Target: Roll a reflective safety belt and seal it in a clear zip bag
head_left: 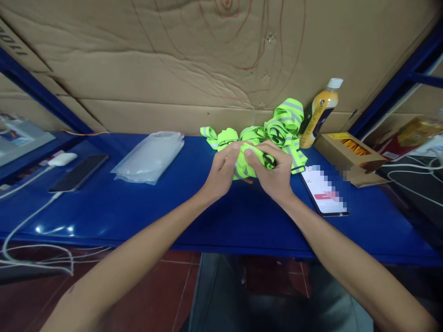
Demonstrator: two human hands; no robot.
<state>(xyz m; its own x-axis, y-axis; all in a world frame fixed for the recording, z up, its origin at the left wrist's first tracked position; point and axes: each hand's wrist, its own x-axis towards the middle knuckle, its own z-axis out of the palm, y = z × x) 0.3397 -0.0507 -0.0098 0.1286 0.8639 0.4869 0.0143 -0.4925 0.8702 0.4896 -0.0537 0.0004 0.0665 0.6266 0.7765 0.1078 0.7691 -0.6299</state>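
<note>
Both hands meet at a neon yellow-green reflective strap (246,169) with grey stripes, bunched up above the blue shelf. My left hand (224,169) grips its left side, fingers closed. From the right, my right hand (273,169) is closed on the same bundle, thumb pressed on top, and a black piece shows by its fingers. Behind the hands lies a heap of more such straps (285,121), some rolled, reaching up against the cardboard. A black buckle (298,170) sits on a strap end just right of my right hand. The fingertips are partly hidden by the strap.
Clear plastic bags (149,157) lie left of the hands. Farther left are a dark phone (80,173), a white charger (62,159) and cables. A lit phone (321,191), a yellow bottle (320,113) and an open cardboard box (353,157) stand right. Cardboard (173,60) walls the back.
</note>
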